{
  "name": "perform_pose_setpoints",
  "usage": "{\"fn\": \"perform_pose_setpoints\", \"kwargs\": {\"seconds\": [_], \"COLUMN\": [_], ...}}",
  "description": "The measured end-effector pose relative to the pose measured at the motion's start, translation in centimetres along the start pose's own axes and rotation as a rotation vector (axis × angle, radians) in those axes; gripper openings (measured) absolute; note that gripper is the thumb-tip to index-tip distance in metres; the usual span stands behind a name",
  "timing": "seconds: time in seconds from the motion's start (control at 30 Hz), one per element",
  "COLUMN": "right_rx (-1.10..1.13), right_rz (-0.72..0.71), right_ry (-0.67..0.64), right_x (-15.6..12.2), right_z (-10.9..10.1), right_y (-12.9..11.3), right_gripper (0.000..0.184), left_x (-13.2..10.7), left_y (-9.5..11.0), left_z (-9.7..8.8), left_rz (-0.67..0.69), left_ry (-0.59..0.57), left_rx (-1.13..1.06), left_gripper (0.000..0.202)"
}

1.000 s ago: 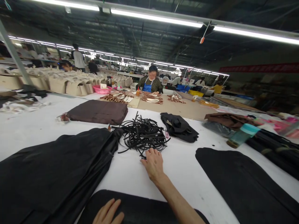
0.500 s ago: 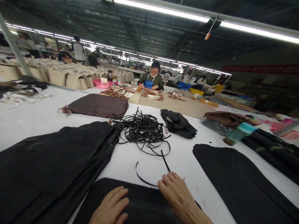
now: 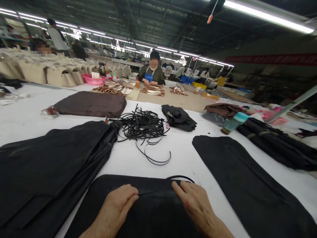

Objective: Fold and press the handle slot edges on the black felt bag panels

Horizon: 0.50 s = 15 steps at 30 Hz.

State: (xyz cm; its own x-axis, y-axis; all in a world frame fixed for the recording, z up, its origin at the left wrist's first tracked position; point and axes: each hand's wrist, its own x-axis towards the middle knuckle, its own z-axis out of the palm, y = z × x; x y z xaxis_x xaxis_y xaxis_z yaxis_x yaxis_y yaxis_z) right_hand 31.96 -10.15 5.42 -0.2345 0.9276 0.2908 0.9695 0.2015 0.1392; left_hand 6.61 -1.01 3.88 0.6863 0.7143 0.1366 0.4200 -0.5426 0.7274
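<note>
Long ceiling tubes [image 3: 267, 15] at 1 o'clock, with more rows receding at 11 o'clock, light the hall brightly and evenly. The white table [image 3: 180, 158] glares mildly and shadows stay soft. At 6 o'clock the black panel [image 3: 153, 211] loses detail. Wide-angle distortion bends the edges, and the background at 12 o'clock is soft.

Left hand [image 3: 116, 206], right hand [image 3: 195, 205] on black panel [image 3: 153, 218]; strip [image 3: 182, 177] between
</note>
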Motion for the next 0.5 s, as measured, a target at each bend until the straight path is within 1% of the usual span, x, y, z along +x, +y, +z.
{"fn": "perform_pose_setpoints", "kwargs": {"seconds": [0.1, 0.13, 0.27, 0.37, 0.5], "right_rx": [0.025, 0.057, 0.246, 0.443, 0.605], "right_rz": [0.091, 0.123, 0.219, 0.316, 0.538], "right_ry": [-0.038, -0.062, -0.166, -0.272, -0.488], "right_x": [0.4, 0.7, 1.0, -0.3, -3.5], "right_z": [-0.2, -0.5, -2.6, -4.4, -5.6], "right_y": [1.3, 1.7, 3.0, 3.2, 2.3], "right_gripper": [0.019, 0.016, 0.023, 0.023, 0.020], "left_x": [0.3, 0.5, 0.9, 0.1, -2.4], "left_y": [0.5, 0.9, 2.0, 1.9, 1.1], "left_z": [-0.3, -0.5, -1.6, -2.4, -2.7], "left_rz": [-0.015, -0.023, -0.091, -0.162, -0.314], "left_ry": [0.003, 0.008, 0.025, -0.011, -0.106], "left_rx": [-0.048, -0.061, -0.138, -0.206, -0.240], "left_gripper": [0.028, 0.029, 0.026, 0.023, 0.026]}}
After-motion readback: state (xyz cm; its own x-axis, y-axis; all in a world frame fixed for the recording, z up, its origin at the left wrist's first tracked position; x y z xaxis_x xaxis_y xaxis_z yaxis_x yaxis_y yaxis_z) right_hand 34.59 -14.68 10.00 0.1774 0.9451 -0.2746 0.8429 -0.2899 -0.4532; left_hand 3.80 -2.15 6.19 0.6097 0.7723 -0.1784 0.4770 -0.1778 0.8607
